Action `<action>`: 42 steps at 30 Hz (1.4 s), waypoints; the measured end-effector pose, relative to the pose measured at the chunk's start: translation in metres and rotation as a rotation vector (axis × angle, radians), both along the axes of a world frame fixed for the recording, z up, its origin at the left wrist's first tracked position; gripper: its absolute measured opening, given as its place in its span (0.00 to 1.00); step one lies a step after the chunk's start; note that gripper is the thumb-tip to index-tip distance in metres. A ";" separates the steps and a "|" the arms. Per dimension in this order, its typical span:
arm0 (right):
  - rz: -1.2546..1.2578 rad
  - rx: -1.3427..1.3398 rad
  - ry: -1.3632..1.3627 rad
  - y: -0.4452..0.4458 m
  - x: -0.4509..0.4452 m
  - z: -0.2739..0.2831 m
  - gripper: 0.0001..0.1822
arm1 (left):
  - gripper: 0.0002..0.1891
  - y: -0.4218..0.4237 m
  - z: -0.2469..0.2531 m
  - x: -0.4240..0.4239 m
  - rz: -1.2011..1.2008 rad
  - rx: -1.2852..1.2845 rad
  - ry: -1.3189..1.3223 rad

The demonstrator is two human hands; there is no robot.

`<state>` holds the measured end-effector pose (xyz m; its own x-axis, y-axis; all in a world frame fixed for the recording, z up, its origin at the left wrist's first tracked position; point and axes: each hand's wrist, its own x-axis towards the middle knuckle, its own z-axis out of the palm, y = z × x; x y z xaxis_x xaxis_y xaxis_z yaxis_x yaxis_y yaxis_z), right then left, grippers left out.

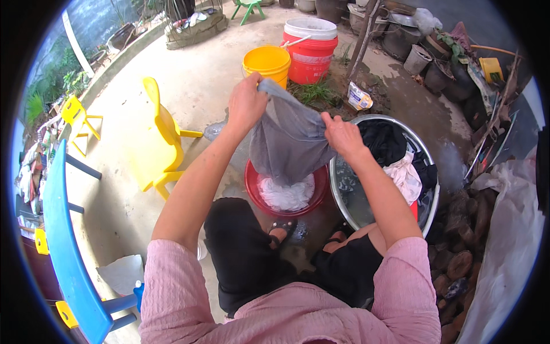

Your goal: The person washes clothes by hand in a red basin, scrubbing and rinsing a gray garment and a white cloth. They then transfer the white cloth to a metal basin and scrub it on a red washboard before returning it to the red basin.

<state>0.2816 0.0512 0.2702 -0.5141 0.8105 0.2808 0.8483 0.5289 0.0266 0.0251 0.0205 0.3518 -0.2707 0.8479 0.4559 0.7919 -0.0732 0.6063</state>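
A grey wet-looking garment point(288, 137) hangs spread between my two hands. My left hand point(248, 103) grips its upper left corner, in front of the yellow bucket; my right hand point(342, 133) pinches its right edge near the metal basin. The lower part of the garment hangs over a red plastic basin point(253, 195), in which a white cloth point(285, 193) lies. To the right, a large round metal basin point(433, 206) holds water, black garments point(382, 139) and a pale pink cloth point(404, 176).
Beyond my hands stand a yellow bucket point(267, 62) and a red bucket point(310, 56). Yellow chairs point(165, 137) and a blue table point(71, 241) are on the left. A wooden post point(362, 38) rises behind the metal basin; stacked logs point(459, 264) and plastic sheeting point(502, 241) lie at right.
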 end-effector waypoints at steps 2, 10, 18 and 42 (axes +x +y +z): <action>0.029 0.092 0.056 -0.003 0.002 0.016 0.08 | 0.12 -0.010 0.032 0.004 0.098 -0.071 0.048; 0.127 -0.331 1.068 -0.009 -0.018 0.076 0.10 | 0.22 -0.016 0.052 -0.005 -0.202 -0.371 -0.823; -0.076 -0.365 0.898 -0.002 -0.021 -0.044 0.15 | 0.36 -0.051 -0.083 -0.001 -0.710 -0.449 -0.888; -0.901 -1.570 1.381 -0.138 0.007 -0.300 0.41 | 0.30 -0.114 -0.307 0.053 -0.304 -1.080 -0.073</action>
